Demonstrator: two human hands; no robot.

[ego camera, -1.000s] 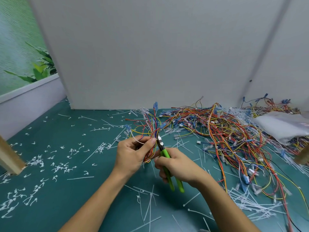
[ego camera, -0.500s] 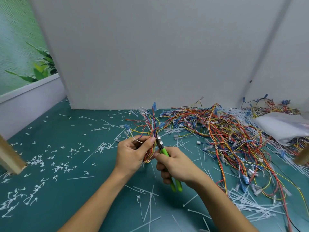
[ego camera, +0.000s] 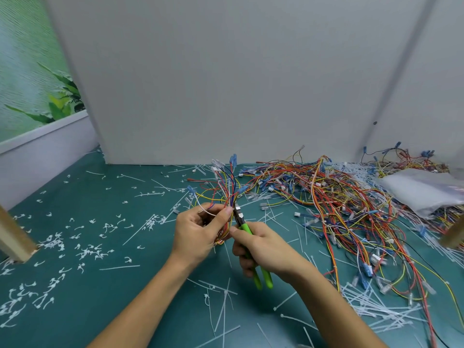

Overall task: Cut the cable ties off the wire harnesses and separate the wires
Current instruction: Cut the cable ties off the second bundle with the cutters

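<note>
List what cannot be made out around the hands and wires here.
- Head view: cable tie at the tip of the green-handled cutters; too small, screened by the left hand holding the wire harness.
- Head view: cutter handles' middle; inside the right hand.
- Head view: plastic bag contents; blurred, cut by right edge.

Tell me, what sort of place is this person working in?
Probably a small workshop bench for stripping down wiring. A tangled heap of coloured wires lies on the green table, snipped white cable ties litter it, and the right hand holds green-handled cutters to a wire harness gripped by the left hand.
</note>
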